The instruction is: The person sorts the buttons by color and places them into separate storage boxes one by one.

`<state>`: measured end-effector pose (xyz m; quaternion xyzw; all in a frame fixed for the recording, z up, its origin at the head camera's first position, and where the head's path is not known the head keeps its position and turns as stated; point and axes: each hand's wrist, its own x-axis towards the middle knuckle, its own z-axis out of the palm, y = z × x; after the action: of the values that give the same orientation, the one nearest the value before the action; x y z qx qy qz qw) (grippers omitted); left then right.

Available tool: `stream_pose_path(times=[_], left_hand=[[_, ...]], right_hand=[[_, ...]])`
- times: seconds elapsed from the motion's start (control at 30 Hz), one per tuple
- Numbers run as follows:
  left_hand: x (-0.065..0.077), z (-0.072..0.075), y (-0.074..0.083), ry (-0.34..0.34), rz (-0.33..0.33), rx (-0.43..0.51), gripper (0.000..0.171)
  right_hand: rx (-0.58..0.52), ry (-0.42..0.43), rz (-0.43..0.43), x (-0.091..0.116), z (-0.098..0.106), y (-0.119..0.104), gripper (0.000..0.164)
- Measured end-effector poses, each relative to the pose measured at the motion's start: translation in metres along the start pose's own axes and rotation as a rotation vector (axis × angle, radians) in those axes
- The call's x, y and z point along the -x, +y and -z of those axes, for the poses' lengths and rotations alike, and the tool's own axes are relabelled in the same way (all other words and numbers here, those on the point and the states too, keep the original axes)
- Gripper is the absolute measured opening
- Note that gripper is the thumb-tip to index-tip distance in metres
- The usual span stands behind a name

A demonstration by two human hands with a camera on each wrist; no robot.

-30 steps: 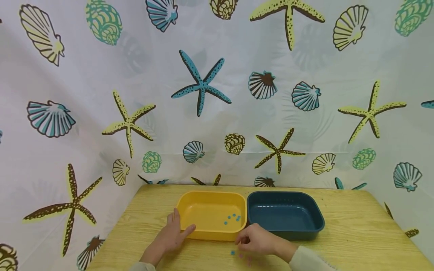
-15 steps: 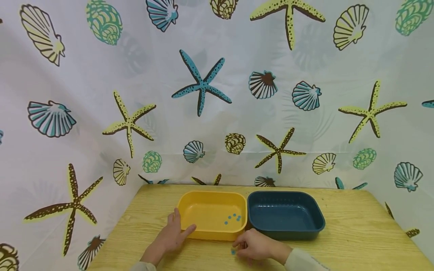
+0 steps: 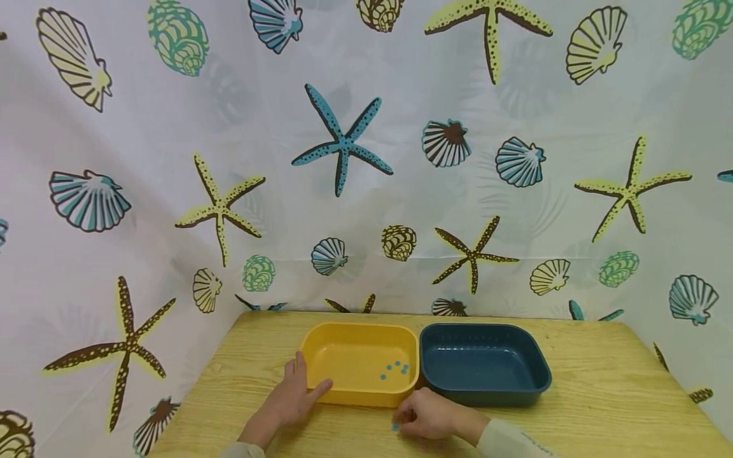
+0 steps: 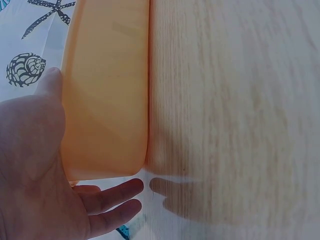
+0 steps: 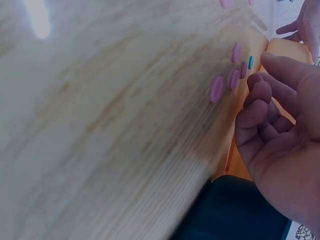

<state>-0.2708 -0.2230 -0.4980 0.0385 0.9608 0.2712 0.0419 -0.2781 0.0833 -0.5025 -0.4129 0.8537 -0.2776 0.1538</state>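
Note:
My left hand (image 3: 289,394) rests at the left end of the yellow tray (image 3: 366,399). Its thumb lies along the front rim, and the fingers reach past the end wall. In front of the tray my right hand (image 3: 431,413) is low over the table, fingers loosely bent. A small blue disc (image 5: 251,62) sits right by the thumb tip, with thumb and forefinger apart. Several pink discs (image 5: 216,89) lie on the table close to this hand, partly hidden by it in the head view. Inside the yellow tray are several blue discs (image 3: 383,377) toward the right end.
Beside the yellow tray, on its right, stands a dark blue tray (image 3: 498,399); its floor shows no discs. Both trays are on a wooden table (image 3: 618,394). A white curtain (image 3: 366,210) printed with starfish and shells encloses the back and sides.
My right hand has shifted slightly toward me, its fingertips coming up to the blue disc on the table and covering a pink disc. The left hand has stayed at the yellow tray.

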Motion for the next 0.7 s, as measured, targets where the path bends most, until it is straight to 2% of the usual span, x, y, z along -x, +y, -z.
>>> stream_pose_path(times=[0.43,0.7], left_hand=[[0.0026,0.0008,-0.0001,0.006,-0.007,-0.014,0.104],[0.0023,0.0000,0.0001,0.010,-0.011,-0.020,0.103]], right_hand=[[-0.022,-0.015,-0.001,-0.0010,-0.0015,-0.0004,0.011],[-0.014,-0.009,0.105,-0.0010,-0.0058,0.0016,0.009]])
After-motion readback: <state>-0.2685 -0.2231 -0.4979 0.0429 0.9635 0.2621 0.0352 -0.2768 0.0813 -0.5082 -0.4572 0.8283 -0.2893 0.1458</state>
